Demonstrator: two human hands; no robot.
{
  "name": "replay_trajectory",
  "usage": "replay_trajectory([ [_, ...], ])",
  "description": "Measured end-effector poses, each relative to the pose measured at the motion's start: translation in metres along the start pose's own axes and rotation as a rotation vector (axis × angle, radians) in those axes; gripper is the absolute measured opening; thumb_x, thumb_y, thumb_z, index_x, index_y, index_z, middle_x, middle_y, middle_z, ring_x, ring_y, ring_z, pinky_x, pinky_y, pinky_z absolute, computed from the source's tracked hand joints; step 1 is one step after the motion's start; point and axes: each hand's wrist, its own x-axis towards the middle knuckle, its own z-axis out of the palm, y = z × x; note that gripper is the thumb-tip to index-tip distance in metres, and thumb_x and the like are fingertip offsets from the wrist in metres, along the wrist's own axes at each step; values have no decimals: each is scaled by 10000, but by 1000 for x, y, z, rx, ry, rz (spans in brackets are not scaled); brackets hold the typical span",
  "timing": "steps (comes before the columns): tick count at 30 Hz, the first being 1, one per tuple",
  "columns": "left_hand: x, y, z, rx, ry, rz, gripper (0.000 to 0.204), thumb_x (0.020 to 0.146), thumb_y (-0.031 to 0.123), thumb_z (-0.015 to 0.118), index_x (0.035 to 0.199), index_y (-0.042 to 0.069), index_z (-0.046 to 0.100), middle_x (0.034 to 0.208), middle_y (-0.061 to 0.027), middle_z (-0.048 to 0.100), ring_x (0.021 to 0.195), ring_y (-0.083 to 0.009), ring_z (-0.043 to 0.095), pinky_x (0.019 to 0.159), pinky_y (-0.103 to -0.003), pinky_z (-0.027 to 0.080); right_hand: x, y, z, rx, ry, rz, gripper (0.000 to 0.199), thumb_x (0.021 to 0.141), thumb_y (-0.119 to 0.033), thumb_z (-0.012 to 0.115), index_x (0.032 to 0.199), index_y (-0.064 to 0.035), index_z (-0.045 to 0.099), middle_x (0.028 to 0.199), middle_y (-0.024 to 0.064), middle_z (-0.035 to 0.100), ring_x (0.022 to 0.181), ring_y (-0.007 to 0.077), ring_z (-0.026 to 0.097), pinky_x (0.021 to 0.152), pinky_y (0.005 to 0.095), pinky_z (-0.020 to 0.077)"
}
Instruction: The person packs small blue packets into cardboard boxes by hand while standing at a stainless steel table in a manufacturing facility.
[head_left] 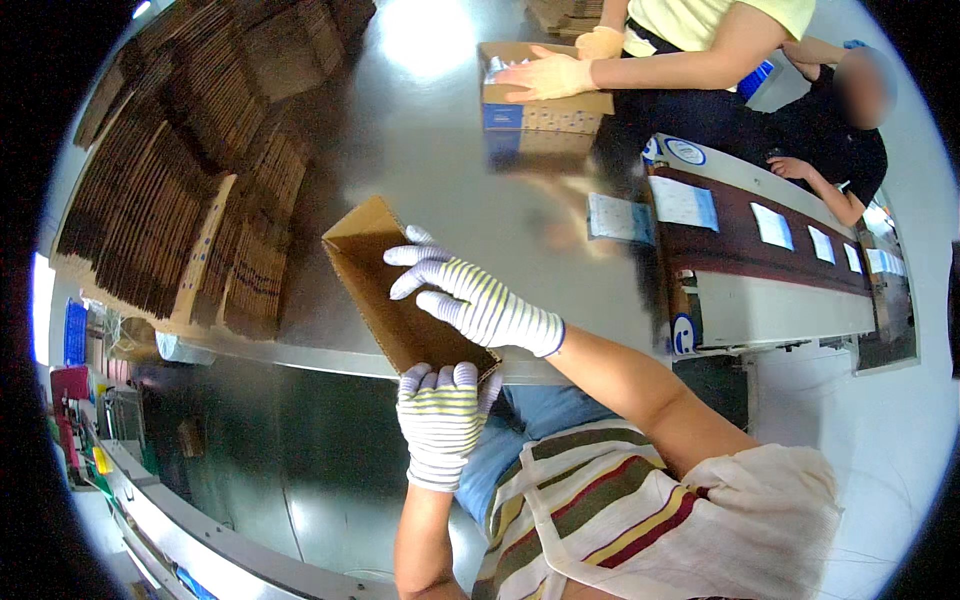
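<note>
An open-topped brown cardboard box [370, 290] lies tilted across the metal table near its front edge, and I see no contents in the visible part of its inside. My left hand [438, 420], in a striped white and yellow knit glove, has its fingers curled over the box's near end wall. Above the box's right side is my right hand [478, 298], gloved the same way, with its fingers stretched out and apart over the opening. Whether those fingertips touch the cardboard I cannot tell.
Stacks of flat folded cardboard [130, 220] stand at the left of the metal table [420, 140]. At the right a conveyor [745, 265] carries several white and blue packets [686, 204]. A co-worker's gloved hands [550, 75] are at another box [550, 117]; a second person sits beyond.
</note>
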Motion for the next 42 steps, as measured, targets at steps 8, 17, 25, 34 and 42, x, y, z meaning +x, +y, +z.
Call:
replay_trajectory([
  [8, -5, 2, 6, 19, 177, -3, 309, 706, 333, 742, 749, 115, 527, 628, -34, 513, 599, -216, 530, 723, -368, 447, 1, -3, -1, -34, -13, 14, 208, 804, -55, 599, 982, -151, 650, 1258, 17, 554, 1275, 279, 393, 1086, 453, 280],
  [17, 7, 5, 4, 95, 51, 13, 354, 757, 380, 683, 648, 136, 450, 566, -23, 475, 552, -207, 510, 678, -349, 423, -7, 7, -2, -139, 61, -24, 208, 846, -149, 577, 1047, -98, 572, 1248, 121, 514, 1204, 337, 441, 1024, 466, 346],
  [25, 5, 10, 1, 138, 15, 11, 352, 782, 399, 646, 651, 128, 463, 565, -35, 493, 534, -213, 517, 677, -356, 428, -37, 61, -188, -871, -427, 509, 386, 832, -367, 568, 966, -11, 634, 960, 193, 634, 911, 348, 608, 840, 442, 478],
  [34, 3, 4, 0, 93, 43, 6, 340, 784, 386, 652, 672, 126, 463, 579, -38, 486, 546, -213, 510, 688, -362, 429, -181, 101, -456, -1691, -319, 1012, 263, 808, -155, 503, 979, -48, 671, 1010, 196, 650, 914, 320, 636, 779, 437, 499],
  [42, 8, 7, 2, 69, 23, 10, 332, 758, 384, 674, 669, 129, 481, 568, -35, 483, 547, -220, 515, 691, -360, 431, -165, 95, -442, -1522, -879, 1133, 567, 559, -301, 811, 1044, -72, 628, 1130, 175, 608, 1037, 351, 582, 880, 434, 470],
])
